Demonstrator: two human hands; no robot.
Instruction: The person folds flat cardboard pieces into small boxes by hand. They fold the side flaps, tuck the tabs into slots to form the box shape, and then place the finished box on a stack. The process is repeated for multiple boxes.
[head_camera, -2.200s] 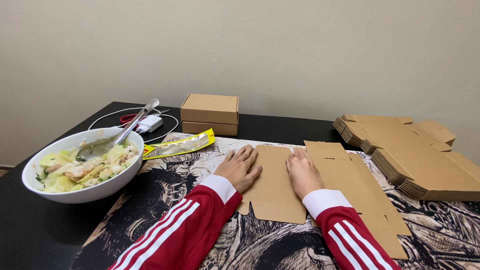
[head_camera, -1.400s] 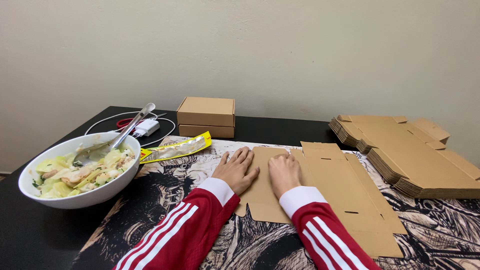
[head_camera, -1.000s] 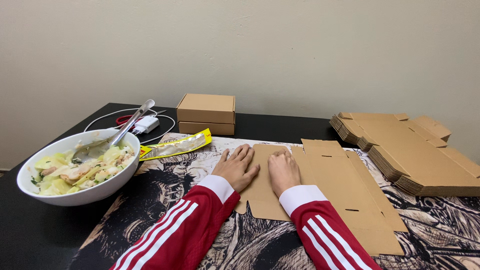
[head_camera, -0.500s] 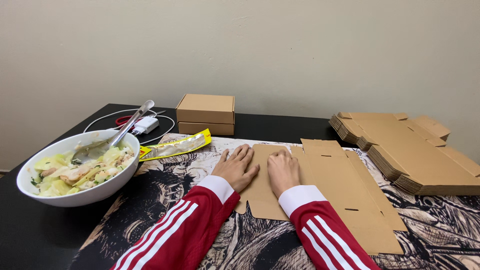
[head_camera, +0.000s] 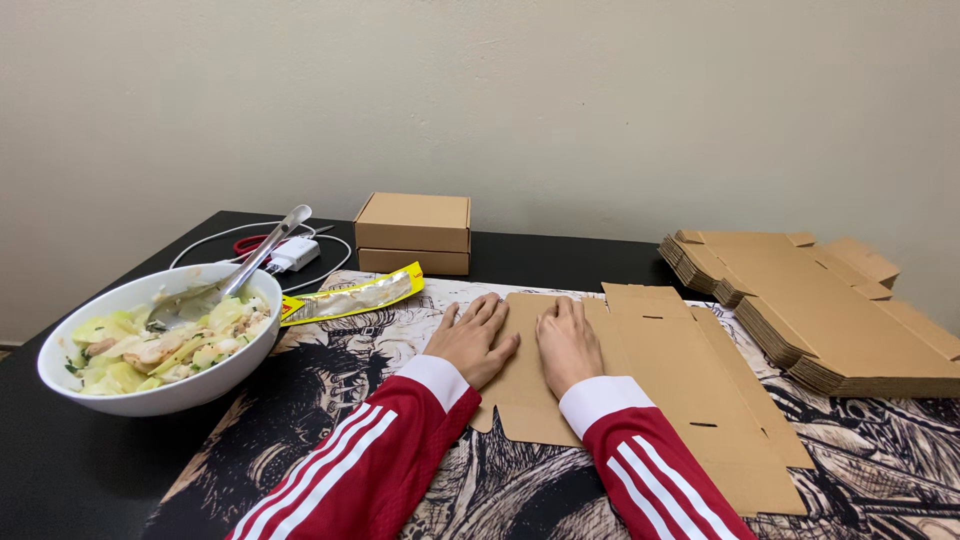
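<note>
Near edge: two red sleeves with white stripes are coming in from the bottom. Both hands are lying flat, palms down, fingers stretched forward and not clamped on anything. The left hand (head_camera: 475, 340) is sitting half on the printed mat (head_camera: 330, 430) and half on the left edge of the flat cardboard sheet (head_camera: 680, 400). The right hand (head_camera: 566, 342) is resting fully on the sheet, just beside the left one, with a narrow gap between them.

One sheet is lying under the hands. It is spreading mostly to the right of them, its long axis running from the left side near the hands out toward the lower right, so the right hand is nearer the bulk of it. Small slots are showing in its panels.

Left of the sleeves: one white bowl (head_camera: 150, 385) of pale food, one spoon (head_camera: 250, 265) leaning in it. Just beyond the left hand, one yellow wrapper (head_camera: 350, 297) is lying flat.

Farther right: one stack of flat cardboard blanks (head_camera: 830, 310), well apart from the hands; count of blanks impossible to tell.

Far back: two folded cardboard boxes (head_camera: 414, 232) sitting one on top of the other, and a white charger with cable (head_camera: 290, 254) beside something red, too small to tell.
</note>
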